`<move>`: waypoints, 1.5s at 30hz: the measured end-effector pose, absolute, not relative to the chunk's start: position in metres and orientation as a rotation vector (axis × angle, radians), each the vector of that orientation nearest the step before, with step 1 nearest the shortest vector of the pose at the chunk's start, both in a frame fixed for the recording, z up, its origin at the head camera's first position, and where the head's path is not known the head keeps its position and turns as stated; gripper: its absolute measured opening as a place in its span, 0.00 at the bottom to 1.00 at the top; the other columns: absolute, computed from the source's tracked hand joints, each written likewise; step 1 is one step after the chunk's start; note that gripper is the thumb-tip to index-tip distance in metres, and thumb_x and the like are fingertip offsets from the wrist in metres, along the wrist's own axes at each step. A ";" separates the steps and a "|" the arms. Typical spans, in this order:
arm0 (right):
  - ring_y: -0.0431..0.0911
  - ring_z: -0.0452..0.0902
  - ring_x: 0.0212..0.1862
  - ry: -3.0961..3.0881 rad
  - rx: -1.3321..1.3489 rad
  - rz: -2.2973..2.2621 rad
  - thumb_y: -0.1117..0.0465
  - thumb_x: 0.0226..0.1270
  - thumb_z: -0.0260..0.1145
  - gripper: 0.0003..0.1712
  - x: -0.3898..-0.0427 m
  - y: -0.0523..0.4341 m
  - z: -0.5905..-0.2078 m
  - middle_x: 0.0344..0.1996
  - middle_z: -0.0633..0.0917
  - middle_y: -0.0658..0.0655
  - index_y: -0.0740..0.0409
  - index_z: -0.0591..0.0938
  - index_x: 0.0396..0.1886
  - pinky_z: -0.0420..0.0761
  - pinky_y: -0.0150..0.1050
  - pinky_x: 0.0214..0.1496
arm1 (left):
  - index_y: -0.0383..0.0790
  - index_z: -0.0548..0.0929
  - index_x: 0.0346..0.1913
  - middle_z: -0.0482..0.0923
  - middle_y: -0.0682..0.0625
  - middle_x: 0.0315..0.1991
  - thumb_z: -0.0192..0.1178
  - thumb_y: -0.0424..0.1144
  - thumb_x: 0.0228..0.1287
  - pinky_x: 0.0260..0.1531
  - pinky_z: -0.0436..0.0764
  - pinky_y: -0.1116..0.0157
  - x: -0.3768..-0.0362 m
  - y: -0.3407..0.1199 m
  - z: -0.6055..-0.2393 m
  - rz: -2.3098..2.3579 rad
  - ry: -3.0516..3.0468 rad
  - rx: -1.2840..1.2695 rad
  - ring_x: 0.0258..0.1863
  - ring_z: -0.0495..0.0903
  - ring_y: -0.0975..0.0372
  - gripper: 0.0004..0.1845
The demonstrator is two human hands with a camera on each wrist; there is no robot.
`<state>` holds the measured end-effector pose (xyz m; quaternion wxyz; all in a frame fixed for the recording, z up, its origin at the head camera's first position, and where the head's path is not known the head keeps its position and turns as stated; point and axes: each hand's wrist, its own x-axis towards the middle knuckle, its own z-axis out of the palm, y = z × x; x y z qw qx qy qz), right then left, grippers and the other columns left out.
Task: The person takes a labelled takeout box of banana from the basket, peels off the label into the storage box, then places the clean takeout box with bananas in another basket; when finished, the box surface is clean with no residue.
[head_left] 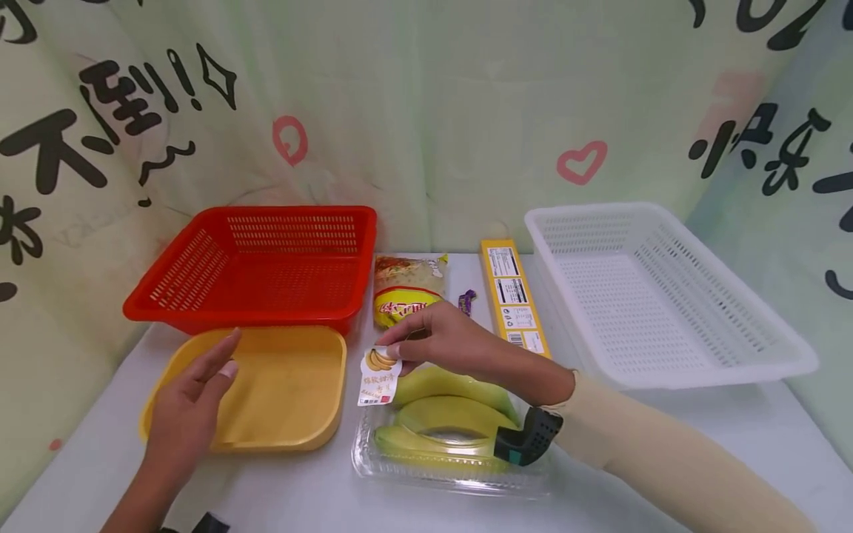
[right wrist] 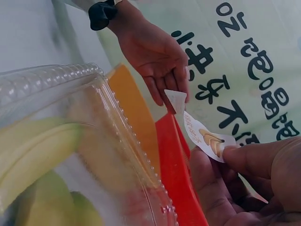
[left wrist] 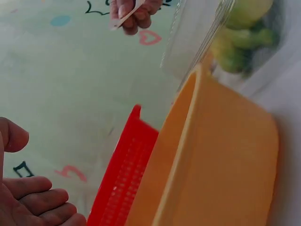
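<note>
Between thumb and fingers my right hand (head_left: 443, 342) pinches a small white banana label (head_left: 378, 379), printed with a picture of bananas and some lettering. In the right wrist view the label (right wrist: 207, 136) looks bent, with one end folded. Below that hand lies a clear plastic clamshell box (head_left: 453, 485) with several yellow-green bananas (head_left: 453, 418) inside. My left hand (head_left: 189, 407) hovers over the left side of a yellow plastic basin (head_left: 286, 400), fingers extended and holding nothing. In the left wrist view its palm and loosely bent fingers (left wrist: 40, 202) show beside the basin.
Behind the basin stands a red basket (head_left: 286, 289). A bagged food packet (head_left: 408, 289), a small purple-wrapped piece (head_left: 466, 302) and a long yellow box (head_left: 513, 296) lie at the back middle. At right is a white basket (head_left: 666, 311). A printed curtain (head_left: 433, 111) hangs behind.
</note>
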<state>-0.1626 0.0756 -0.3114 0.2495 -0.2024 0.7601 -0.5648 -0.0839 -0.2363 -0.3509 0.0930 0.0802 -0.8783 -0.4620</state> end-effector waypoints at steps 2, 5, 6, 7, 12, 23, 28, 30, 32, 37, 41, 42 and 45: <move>0.50 0.85 0.34 2.067 -0.543 -1.545 0.70 0.67 0.63 0.12 -0.164 0.072 -0.310 0.38 0.87 0.58 0.66 0.85 0.48 0.84 0.45 0.46 | 0.52 0.64 0.74 0.66 0.50 0.70 0.46 0.52 0.76 0.46 0.69 0.84 -0.086 -0.251 -0.350 -1.286 -2.621 0.256 0.65 0.68 0.52 0.27; 0.50 0.85 0.34 2.056 -0.535 -1.555 0.69 0.67 0.63 0.12 -0.167 0.066 -0.309 0.38 0.87 0.58 0.66 0.85 0.49 0.84 0.45 0.45 | 0.58 0.61 0.75 0.63 0.48 0.71 0.47 0.52 0.75 0.44 0.69 0.84 -0.089 -0.276 -0.350 -1.164 -2.635 0.259 0.65 0.67 0.47 0.28; 0.50 0.85 0.34 2.049 -0.539 -1.558 0.69 0.68 0.63 0.12 -0.168 0.064 -0.309 0.37 0.87 0.58 0.66 0.85 0.49 0.84 0.44 0.45 | 0.59 0.60 0.75 0.63 0.48 0.71 0.48 0.52 0.75 0.44 0.69 0.84 -0.090 -0.284 -0.350 -1.121 -2.644 0.261 0.66 0.67 0.46 0.28; 0.50 0.85 0.34 2.044 -0.541 -1.557 0.69 0.68 0.63 0.12 -0.168 0.061 -0.309 0.38 0.87 0.58 0.66 0.85 0.49 0.84 0.44 0.45 | 0.60 0.58 0.75 0.62 0.46 0.71 0.48 0.52 0.75 0.43 0.69 0.83 -0.090 -0.292 -0.351 -1.084 -2.658 0.263 0.65 0.67 0.44 0.29; 0.49 0.85 0.34 2.022 -0.567 -1.539 0.69 0.68 0.63 0.12 -0.175 0.049 -0.310 0.38 0.87 0.56 0.65 0.85 0.48 0.84 0.45 0.45 | 0.52 0.48 0.78 0.51 0.35 0.73 0.51 0.52 0.73 0.50 0.75 0.46 -0.089 -0.320 -0.361 -0.916 -2.799 0.226 0.65 0.59 0.32 0.36; 0.48 0.84 0.32 2.028 -0.504 -1.497 0.69 0.67 0.64 0.12 -0.183 0.021 -0.319 0.38 0.86 0.55 0.64 0.86 0.48 0.83 0.46 0.46 | 0.44 0.22 0.73 0.19 0.33 0.72 0.63 0.63 0.57 0.47 0.56 0.25 -0.098 -0.358 -0.377 -0.809 -3.215 0.189 0.67 0.36 0.28 0.64; 0.47 0.84 0.31 2.043 -0.523 -1.484 0.69 0.66 0.65 0.10 -0.185 0.011 -0.319 0.36 0.86 0.55 0.65 0.86 0.46 0.84 0.44 0.44 | 0.40 0.19 0.71 0.17 0.31 0.71 0.66 0.65 0.51 0.47 0.50 0.22 -0.098 -0.359 -0.383 -0.851 -3.304 0.178 0.65 0.39 0.27 0.70; 0.47 0.84 0.31 2.042 -0.536 -1.485 0.70 0.66 0.65 0.10 -0.186 0.007 -0.318 0.36 0.86 0.55 0.65 0.86 0.46 0.84 0.44 0.43 | 0.38 0.20 0.71 0.18 0.31 0.71 0.67 0.64 0.51 0.49 0.49 0.23 -0.097 -0.358 -0.387 -0.878 -3.306 0.137 0.65 0.40 0.28 0.70; 0.47 0.84 0.30 2.047 -0.540 -1.480 0.70 0.66 0.65 0.10 -0.187 0.004 -0.317 0.35 0.86 0.55 0.65 0.86 0.46 0.84 0.46 0.44 | 0.39 0.20 0.71 0.20 0.31 0.72 0.68 0.62 0.52 0.52 0.53 0.25 -0.097 -0.358 -0.390 -0.921 -3.290 0.076 0.65 0.43 0.30 0.70; 0.46 0.83 0.28 2.043 -0.539 -1.469 0.70 0.66 0.65 0.09 -0.189 -0.004 -0.320 0.33 0.86 0.54 0.65 0.86 0.44 0.85 0.43 0.42 | 0.43 0.20 0.73 0.21 0.33 0.74 0.71 0.58 0.50 0.55 0.58 0.29 -0.095 -0.355 -0.396 -1.013 -3.249 -0.029 0.62 0.48 0.33 0.71; 0.46 0.82 0.27 2.029 -0.559 -1.465 0.71 0.65 0.65 0.09 -0.189 -0.010 -0.323 0.32 0.86 0.54 0.66 0.86 0.44 0.85 0.42 0.41 | 0.45 0.20 0.73 0.16 0.37 0.74 0.73 0.57 0.47 0.55 0.54 0.27 -0.093 -0.355 -0.399 -1.025 -3.237 -0.028 0.64 0.44 0.32 0.73; 0.46 0.82 0.27 2.029 -0.561 -1.462 0.71 0.65 0.65 0.09 -0.190 -0.011 -0.323 0.32 0.86 0.54 0.67 0.86 0.44 0.85 0.43 0.41 | 0.45 0.19 0.72 0.15 0.38 0.73 0.74 0.58 0.47 0.55 0.54 0.27 -0.093 -0.355 -0.399 -1.022 -3.238 -0.020 0.64 0.43 0.32 0.74; 0.45 0.83 0.27 2.054 -0.549 -1.434 0.71 0.66 0.65 0.09 -0.192 -0.014 -0.324 0.32 0.86 0.53 0.66 0.86 0.44 0.85 0.40 0.39 | 0.45 0.20 0.73 0.15 0.39 0.74 0.74 0.58 0.46 0.55 0.53 0.27 -0.093 -0.354 -0.401 -1.006 -3.241 -0.015 0.64 0.44 0.32 0.74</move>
